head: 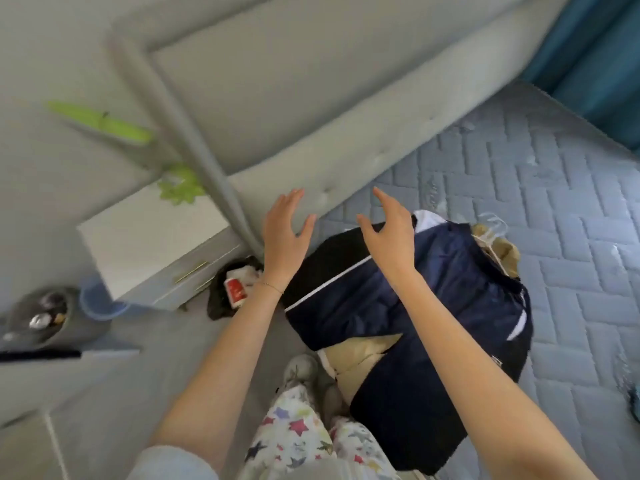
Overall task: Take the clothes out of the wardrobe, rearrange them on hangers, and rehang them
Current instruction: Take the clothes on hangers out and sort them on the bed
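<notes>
A heap of clothes lies on the corner of the bare mattress (519,174): a navy jacket (433,289) with white piping on top, a beige garment (360,355) under it, and a tan piece (502,247) at the far side with a clear plastic hanger (491,223) on it. My left hand (284,233) hovers above the mattress corner, left of the heap, fingers spread, holding nothing. My right hand (391,237) hovers over the top of the navy jacket, fingers apart and empty. No wardrobe is in view.
A grey padded headboard (311,98) runs behind the mattress. A white nightstand (152,244) stands at the left, with a black rubbish bag (228,289) between it and the bed. A grey bin (52,317) sits at far left. Teal curtain (595,57) at top right.
</notes>
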A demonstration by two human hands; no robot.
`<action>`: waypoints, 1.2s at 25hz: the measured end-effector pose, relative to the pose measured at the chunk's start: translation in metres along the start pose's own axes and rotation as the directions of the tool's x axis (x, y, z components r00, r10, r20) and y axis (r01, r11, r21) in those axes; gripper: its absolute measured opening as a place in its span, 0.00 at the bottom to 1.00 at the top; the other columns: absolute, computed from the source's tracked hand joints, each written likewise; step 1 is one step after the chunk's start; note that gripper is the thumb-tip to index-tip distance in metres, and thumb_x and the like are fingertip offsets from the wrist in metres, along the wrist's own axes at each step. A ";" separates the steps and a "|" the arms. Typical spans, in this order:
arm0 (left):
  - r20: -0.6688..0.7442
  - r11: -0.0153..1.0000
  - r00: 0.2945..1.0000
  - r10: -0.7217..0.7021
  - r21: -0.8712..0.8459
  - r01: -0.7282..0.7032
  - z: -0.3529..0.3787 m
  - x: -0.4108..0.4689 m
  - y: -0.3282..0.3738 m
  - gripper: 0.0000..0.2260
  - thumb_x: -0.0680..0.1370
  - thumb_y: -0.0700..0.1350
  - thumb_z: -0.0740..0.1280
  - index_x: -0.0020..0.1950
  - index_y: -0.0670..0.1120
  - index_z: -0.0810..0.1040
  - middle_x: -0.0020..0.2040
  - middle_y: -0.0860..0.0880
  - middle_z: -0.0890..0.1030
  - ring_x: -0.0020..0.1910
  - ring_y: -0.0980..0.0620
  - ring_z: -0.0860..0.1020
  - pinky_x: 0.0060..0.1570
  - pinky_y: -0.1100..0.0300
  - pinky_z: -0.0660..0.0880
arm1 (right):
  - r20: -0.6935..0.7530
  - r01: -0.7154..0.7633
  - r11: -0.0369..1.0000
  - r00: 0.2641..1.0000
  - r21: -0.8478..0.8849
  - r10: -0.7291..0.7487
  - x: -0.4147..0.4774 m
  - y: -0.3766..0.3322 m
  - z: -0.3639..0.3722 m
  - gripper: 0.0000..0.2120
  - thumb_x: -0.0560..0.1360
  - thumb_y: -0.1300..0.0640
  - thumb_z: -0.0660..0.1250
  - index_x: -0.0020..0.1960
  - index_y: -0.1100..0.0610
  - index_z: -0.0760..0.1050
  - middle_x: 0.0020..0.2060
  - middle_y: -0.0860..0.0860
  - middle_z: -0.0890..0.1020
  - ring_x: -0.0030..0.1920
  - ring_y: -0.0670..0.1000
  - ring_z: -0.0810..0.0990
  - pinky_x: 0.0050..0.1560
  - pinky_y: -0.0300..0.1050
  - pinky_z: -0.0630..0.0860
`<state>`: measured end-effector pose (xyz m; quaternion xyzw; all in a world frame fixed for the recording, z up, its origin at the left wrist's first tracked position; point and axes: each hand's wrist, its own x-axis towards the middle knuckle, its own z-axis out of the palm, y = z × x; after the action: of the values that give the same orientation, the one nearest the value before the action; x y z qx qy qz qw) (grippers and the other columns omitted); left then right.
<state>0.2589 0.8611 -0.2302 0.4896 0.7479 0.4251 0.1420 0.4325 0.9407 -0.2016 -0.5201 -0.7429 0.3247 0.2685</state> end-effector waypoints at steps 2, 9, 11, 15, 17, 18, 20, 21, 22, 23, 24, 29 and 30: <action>-0.151 0.997 0.987 -0.061 0.029 0.066 -0.063 -0.038 -0.016 0.24 0.79 0.56 0.60 0.72 0.46 0.70 0.71 0.49 0.72 0.72 0.48 0.67 0.72 0.45 0.63 | 0.094 0.099 0.994 0.990 0.054 -0.104 -0.021 -0.051 0.028 0.26 0.77 0.52 0.67 0.74 0.54 0.66 0.69 0.51 0.72 0.70 0.51 0.68 0.71 0.49 0.65; -0.550 0.939 0.779 -0.302 -0.032 0.342 -0.256 -0.208 -0.069 0.23 0.79 0.49 0.64 0.74 0.46 0.68 0.73 0.49 0.70 0.74 0.49 0.65 0.73 0.50 0.62 | 0.417 0.344 0.895 0.797 0.283 -0.438 -0.143 -0.219 0.160 0.27 0.77 0.53 0.68 0.74 0.53 0.65 0.71 0.48 0.70 0.71 0.47 0.66 0.71 0.42 0.62; -0.636 0.910 0.689 -0.348 -0.051 0.412 -0.301 -0.255 -0.085 0.24 0.78 0.48 0.64 0.73 0.43 0.69 0.72 0.47 0.71 0.72 0.49 0.68 0.72 0.53 0.64 | 0.479 0.398 0.857 0.711 0.328 -0.514 -0.185 -0.257 0.196 0.27 0.76 0.55 0.68 0.74 0.54 0.66 0.71 0.49 0.71 0.71 0.48 0.67 0.71 0.39 0.61; -0.745 0.854 0.530 -0.404 -0.100 0.511 -0.386 -0.345 -0.116 0.24 0.79 0.49 0.62 0.74 0.43 0.67 0.73 0.46 0.70 0.72 0.52 0.66 0.73 0.55 0.62 | 0.557 0.483 0.771 0.534 0.416 -0.636 -0.274 -0.333 0.266 0.27 0.75 0.57 0.69 0.72 0.57 0.68 0.69 0.51 0.73 0.68 0.48 0.69 0.67 0.30 0.60; -0.795 0.835 0.451 -0.405 -0.121 0.538 -0.423 -0.384 -0.133 0.24 0.79 0.48 0.62 0.74 0.43 0.66 0.73 0.47 0.69 0.73 0.50 0.66 0.73 0.51 0.63 | 0.589 0.481 0.736 0.447 0.477 -0.673 -0.318 -0.369 0.297 0.27 0.75 0.58 0.70 0.72 0.58 0.68 0.68 0.52 0.74 0.67 0.49 0.70 0.67 0.30 0.62; -0.818 0.825 0.406 -0.407 -0.140 0.547 -0.439 -0.403 -0.139 0.24 0.79 0.48 0.63 0.75 0.43 0.66 0.74 0.47 0.69 0.74 0.51 0.66 0.73 0.50 0.64 | 0.603 0.482 0.718 0.400 0.502 -0.690 -0.339 -0.385 0.312 0.27 0.75 0.57 0.69 0.72 0.58 0.68 0.68 0.53 0.74 0.68 0.50 0.70 0.69 0.36 0.64; -0.851 0.808 0.326 -0.411 -0.175 0.562 -0.471 -0.437 -0.150 0.24 0.80 0.46 0.63 0.75 0.44 0.66 0.74 0.48 0.68 0.74 0.52 0.65 0.73 0.50 0.64 | 0.617 0.495 0.678 0.313 0.543 -0.722 -0.378 -0.416 0.337 0.27 0.75 0.56 0.68 0.73 0.56 0.67 0.69 0.52 0.72 0.70 0.51 0.69 0.71 0.47 0.65; -0.866 0.792 0.281 -0.415 -0.192 0.580 -0.485 -0.453 -0.154 0.23 0.80 0.46 0.63 0.75 0.44 0.66 0.74 0.48 0.68 0.74 0.52 0.65 0.73 0.50 0.63 | 0.621 0.503 0.661 0.276 0.557 -0.734 -0.394 -0.430 0.349 0.27 0.76 0.56 0.68 0.73 0.55 0.66 0.70 0.51 0.72 0.71 0.50 0.68 0.72 0.47 0.64; -0.880 0.773 0.226 -0.417 -0.213 0.598 -0.500 -0.470 -0.159 0.24 0.80 0.46 0.63 0.75 0.44 0.65 0.74 0.48 0.68 0.74 0.52 0.65 0.73 0.50 0.63 | 0.623 0.508 0.640 0.234 0.576 -0.747 -0.413 -0.446 0.362 0.27 0.76 0.56 0.68 0.74 0.55 0.66 0.70 0.50 0.71 0.71 0.50 0.67 0.72 0.46 0.63; -0.891 0.754 0.172 -0.419 -0.236 0.613 -0.512 -0.486 -0.163 0.24 0.80 0.47 0.63 0.75 0.44 0.65 0.74 0.48 0.68 0.74 0.52 0.65 0.73 0.49 0.63 | 0.622 0.510 0.618 0.192 0.598 -0.760 -0.429 -0.458 0.373 0.27 0.76 0.57 0.68 0.74 0.55 0.66 0.70 0.50 0.71 0.71 0.49 0.67 0.72 0.42 0.62; -0.901 0.739 0.122 -0.416 -0.256 0.623 -0.524 -0.500 -0.166 0.24 0.80 0.48 0.62 0.75 0.44 0.65 0.75 0.48 0.67 0.74 0.52 0.64 0.73 0.49 0.62 | 0.611 0.510 0.588 0.145 0.628 -0.778 -0.445 -0.471 0.383 0.27 0.76 0.58 0.68 0.73 0.56 0.66 0.70 0.49 0.71 0.70 0.48 0.67 0.71 0.37 0.60; -0.924 0.662 -0.116 -0.366 -0.346 0.665 -0.573 -0.559 -0.178 0.23 0.81 0.46 0.63 0.76 0.47 0.64 0.76 0.50 0.66 0.75 0.55 0.62 0.75 0.52 0.60 | 0.579 0.446 0.490 -0.080 0.748 -0.811 -0.520 -0.526 0.440 0.25 0.75 0.60 0.69 0.71 0.59 0.69 0.63 0.46 0.73 0.62 0.39 0.69 0.62 0.22 0.59; -0.921 0.648 -0.161 -0.354 -0.365 0.669 -0.582 -0.568 -0.181 0.23 0.81 0.45 0.63 0.76 0.48 0.64 0.76 0.50 0.65 0.75 0.55 0.62 0.75 0.53 0.59 | 0.586 0.429 0.490 -0.121 0.759 -0.801 -0.534 -0.537 0.454 0.26 0.75 0.60 0.69 0.71 0.58 0.69 0.65 0.47 0.73 0.65 0.42 0.70 0.65 0.28 0.63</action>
<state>0.0548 0.0583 -0.1383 -0.2470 0.8161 0.4394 -0.2827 -0.0547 0.2092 -0.1179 0.2514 -0.8287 0.4997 -0.0156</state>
